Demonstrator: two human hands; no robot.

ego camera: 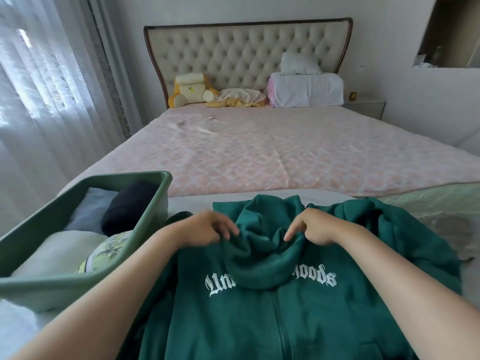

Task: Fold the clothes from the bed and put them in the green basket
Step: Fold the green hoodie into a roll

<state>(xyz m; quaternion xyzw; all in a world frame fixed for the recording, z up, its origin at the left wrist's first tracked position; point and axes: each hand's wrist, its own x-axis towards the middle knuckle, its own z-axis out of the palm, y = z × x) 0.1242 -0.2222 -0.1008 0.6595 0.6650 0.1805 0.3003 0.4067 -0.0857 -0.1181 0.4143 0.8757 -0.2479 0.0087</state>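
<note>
A dark green zip hoodie (259,320) with white gothic lettering lies spread at the foot of the bed, its hood bunched over the chest. My left hand (207,227) pinches the fabric at the left side of the hood. On the hood's right side, my right hand (314,226) grips the fabric with curled fingers. The green basket (153,211) stands on the bed to the left, close to my left forearm. It holds folded clothes: a dark navy piece, a pale blue one, a white one and a yellow-green patterned one.
The pink quilted mattress (259,152) stretches ahead to a tufted headboard (246,48). A yellow plush cushion (192,89), crumpled cloth and white pillows (306,89) lie at the head. Sheer curtains (39,87) hang left; a nightstand (366,106) sits far right.
</note>
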